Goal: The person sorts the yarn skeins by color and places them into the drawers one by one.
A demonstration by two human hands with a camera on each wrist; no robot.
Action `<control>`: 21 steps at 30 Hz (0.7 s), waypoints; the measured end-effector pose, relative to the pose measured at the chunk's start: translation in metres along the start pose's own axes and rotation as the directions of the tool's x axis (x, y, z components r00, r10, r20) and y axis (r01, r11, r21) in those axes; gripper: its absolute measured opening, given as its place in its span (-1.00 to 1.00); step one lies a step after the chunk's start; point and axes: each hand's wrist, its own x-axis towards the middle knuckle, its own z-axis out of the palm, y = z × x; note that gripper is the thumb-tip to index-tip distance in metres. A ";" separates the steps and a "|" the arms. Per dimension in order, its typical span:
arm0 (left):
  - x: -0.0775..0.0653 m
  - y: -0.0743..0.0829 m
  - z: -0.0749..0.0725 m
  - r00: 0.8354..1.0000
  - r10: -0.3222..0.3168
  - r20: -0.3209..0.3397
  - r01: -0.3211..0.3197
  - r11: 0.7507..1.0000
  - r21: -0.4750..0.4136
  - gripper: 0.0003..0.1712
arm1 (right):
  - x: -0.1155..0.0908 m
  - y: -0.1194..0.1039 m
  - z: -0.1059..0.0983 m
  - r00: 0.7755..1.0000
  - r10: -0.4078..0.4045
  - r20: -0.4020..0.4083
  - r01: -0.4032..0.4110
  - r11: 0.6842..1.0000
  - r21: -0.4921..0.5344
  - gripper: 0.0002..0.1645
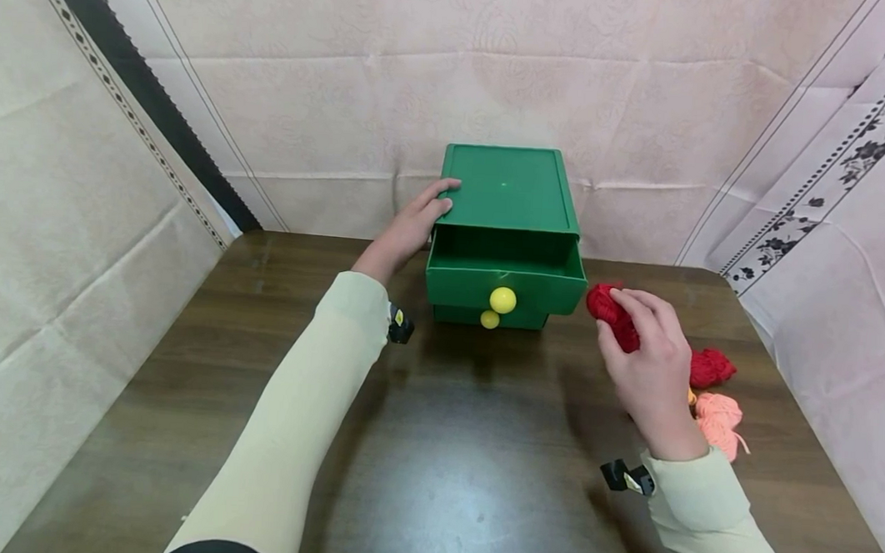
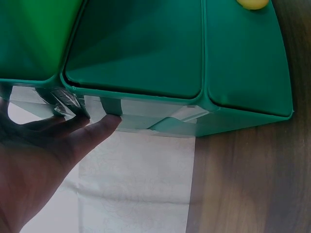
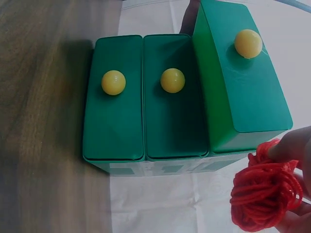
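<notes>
A small green drawer cabinet point(image 1: 509, 188) with yellow round knobs stands at the back of the table. Its top drawer point(image 1: 505, 286) is pulled out, and the part of its inside that shows holds nothing; the two drawers below are closed. My left hand point(image 1: 413, 225) rests against the cabinet's left side, fingertips at the upper edge; the left wrist view shows the fingers point(image 2: 97, 132) touching the taped side wall. Just right of the open drawer, my right hand point(image 1: 652, 354) grips a bundle of red yarn point(image 3: 265, 194) between thumb and fingers, above the tabletop.
Beside the right hand lie a second red yarn bundle point(image 1: 710, 368) and a peach yarn bundle point(image 1: 718, 423), with a bit of yellow partly hidden by the hand. The brown wooden table point(image 1: 470, 470) meets a pale cloth backdrop point(image 1: 347, 96) behind the cabinet.
</notes>
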 end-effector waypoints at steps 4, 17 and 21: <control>-0.009 0.012 0.001 1.000 -0.018 0.016 0.018 1.000 -0.005 -0.50 | 0.003 -0.001 -0.001 0.999 -0.022 -0.034 0.022 1.000 0.011 -0.39; -0.019 0.021 0.002 1.000 0.000 0.020 0.000 1.000 0.029 -0.47 | 0.014 -0.005 -0.001 0.990 -0.109 -0.087 0.108 0.994 -0.010 -0.49; -0.018 0.019 0.002 1.000 -0.002 0.021 0.002 1.000 0.028 -0.47 | 0.018 -0.008 -0.001 0.985 -0.127 -0.121 0.128 0.992 0.005 -0.50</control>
